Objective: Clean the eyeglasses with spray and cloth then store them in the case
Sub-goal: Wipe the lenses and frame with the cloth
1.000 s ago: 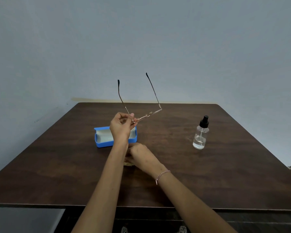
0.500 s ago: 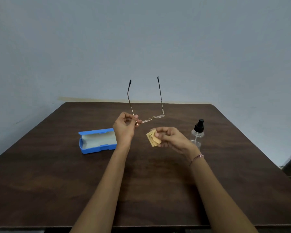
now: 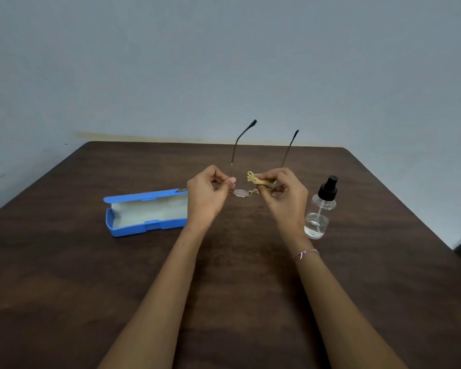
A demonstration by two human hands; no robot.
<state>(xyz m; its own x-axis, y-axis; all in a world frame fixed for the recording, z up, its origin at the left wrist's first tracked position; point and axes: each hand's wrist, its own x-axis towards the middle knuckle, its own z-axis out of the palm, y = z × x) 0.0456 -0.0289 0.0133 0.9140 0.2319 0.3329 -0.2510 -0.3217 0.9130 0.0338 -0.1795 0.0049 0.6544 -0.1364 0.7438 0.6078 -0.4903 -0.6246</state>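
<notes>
The eyeglasses (image 3: 240,193) are held up over the middle of the table (image 3: 64,265), between the two hands, with the thin metal frame low and both dark-tipped temples unfolded, pointing up and away from the person. The left hand (image 3: 205,199) pinches the frame at the left temple hinge between thumb and forefinger, its other fingers curled in. The right hand (image 3: 286,199) pinches a folded yellow cloth (image 3: 255,179) against the frame's right side. That lens is hidden behind cloth and fingers, while the left lens shows clear between the hands. A thin bracelet (image 3: 305,253) circles the right wrist.

Just to the right of the right hand, a small clear spray bottle (image 3: 318,211) stands upright on the table. It has a black pump cap, a dip tube and a shallow layer of clear liquid at the bottom. To the left, partly behind the left hand, a blue case (image 3: 144,213) lies open with its lid tipped back. Only its pale lining shows inside. A small dark mark on the lid's right end is too small to read. A plain grey-blue wall (image 3: 224,62) rises behind the table.
</notes>
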